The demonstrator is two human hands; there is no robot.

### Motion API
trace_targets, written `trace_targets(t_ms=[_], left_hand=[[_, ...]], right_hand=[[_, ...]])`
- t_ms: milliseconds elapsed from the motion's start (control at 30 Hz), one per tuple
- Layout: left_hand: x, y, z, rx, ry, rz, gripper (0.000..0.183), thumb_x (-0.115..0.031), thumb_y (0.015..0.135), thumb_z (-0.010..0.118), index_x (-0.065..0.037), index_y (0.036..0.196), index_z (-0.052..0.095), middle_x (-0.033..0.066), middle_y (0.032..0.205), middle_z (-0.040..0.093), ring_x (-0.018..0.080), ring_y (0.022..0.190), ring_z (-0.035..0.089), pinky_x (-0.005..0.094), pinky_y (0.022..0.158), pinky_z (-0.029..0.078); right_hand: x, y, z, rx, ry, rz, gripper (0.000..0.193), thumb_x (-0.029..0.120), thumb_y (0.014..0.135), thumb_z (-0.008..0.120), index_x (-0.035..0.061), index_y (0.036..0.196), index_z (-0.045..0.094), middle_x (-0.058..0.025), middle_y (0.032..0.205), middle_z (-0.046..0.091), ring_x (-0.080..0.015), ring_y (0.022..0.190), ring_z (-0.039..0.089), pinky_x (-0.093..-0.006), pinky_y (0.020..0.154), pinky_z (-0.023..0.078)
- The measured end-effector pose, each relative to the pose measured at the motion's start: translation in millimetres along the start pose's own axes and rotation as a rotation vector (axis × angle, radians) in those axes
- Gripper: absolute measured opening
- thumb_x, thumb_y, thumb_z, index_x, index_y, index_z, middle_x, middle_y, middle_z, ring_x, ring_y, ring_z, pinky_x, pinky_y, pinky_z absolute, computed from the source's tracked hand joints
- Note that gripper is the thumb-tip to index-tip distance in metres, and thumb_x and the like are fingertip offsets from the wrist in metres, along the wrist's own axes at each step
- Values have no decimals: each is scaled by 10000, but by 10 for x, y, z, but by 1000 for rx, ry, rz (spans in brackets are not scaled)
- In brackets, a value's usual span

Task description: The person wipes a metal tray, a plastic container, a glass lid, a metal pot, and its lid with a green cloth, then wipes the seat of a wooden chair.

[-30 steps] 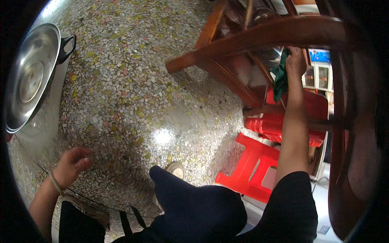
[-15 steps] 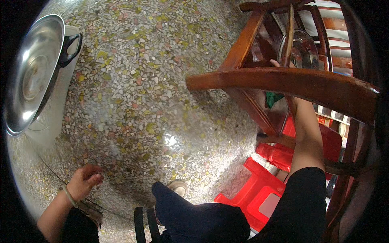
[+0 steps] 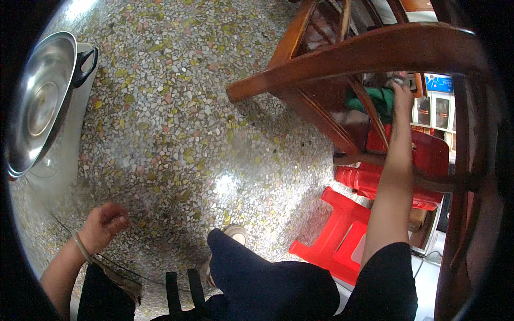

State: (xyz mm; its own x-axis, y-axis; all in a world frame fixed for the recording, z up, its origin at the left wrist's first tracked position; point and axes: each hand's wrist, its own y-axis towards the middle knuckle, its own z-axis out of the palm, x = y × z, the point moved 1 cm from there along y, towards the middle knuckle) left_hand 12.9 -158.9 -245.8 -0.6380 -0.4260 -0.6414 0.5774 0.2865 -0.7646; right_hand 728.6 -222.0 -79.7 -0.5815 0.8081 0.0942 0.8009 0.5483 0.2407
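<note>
My left hand (image 3: 105, 224) hangs at my side over the speckled stone floor (image 3: 176, 123), fingers loosely curled with nothing in them, a thin bangle on the wrist. My right arm stretches up and forward through the frame of a dark wooden chair (image 3: 375, 53). My right hand (image 3: 401, 88) sits beside a green cloth (image 3: 375, 101) and a small grey object on the chair; whether it grips either one is hidden by the chair rail. My dark-trousered leg and pale shoe (image 3: 233, 235) show at the lower middle.
A large steel pot with a shiny lid and black handle (image 3: 43, 107) stands at the left. Red plastic stools (image 3: 342, 241) sit on the floor at the right, one stacked under the wooden chair. A white shelf with items lies beyond the chair.
The view has shifted, so the chair rail sits higher and further left. My right hand stays by the green cloth. My left hand has risen slightly and stays curled.
</note>
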Motion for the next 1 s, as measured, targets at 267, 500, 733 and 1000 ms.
trace_targets(t_ms=[267,500,733,1000], left_hand=[[-262,-57,-106,32,233,213,174,-61,848,568,21,1001,565,82,811,607,121,727,566,269,667,468],[-897,53,69,-16,396,591,326,-180,847,603,12,1098,523,114,1004,564,201,892,569,325,772,463],[-1768,-484,585,-226,680,1222,826,-598,759,544,-24,1320,348,219,1333,350,380,1223,367,457,1014,318],[-2082,-1007,778,-72,910,1386,923,-549,650,688,-56,1347,338,219,1371,344,431,1278,296,508,1045,254]], right_hand=[[-922,-1246,-1828,-147,370,-315,432,311,847,578,44,1186,554,-138,1175,567,-266,1102,511,-373,943,381],[-247,-3298,-2450,-382,-325,-392,222,107,796,596,5,993,602,-102,1038,595,-251,951,533,-361,885,385],[773,-3754,-2513,-153,-230,-505,136,107,604,523,52,705,597,-123,836,615,-318,865,570,-478,904,359],[1366,-3777,-2462,-46,66,-806,159,168,599,559,49,696,600,-87,789,609,-294,760,579,-422,765,418]])
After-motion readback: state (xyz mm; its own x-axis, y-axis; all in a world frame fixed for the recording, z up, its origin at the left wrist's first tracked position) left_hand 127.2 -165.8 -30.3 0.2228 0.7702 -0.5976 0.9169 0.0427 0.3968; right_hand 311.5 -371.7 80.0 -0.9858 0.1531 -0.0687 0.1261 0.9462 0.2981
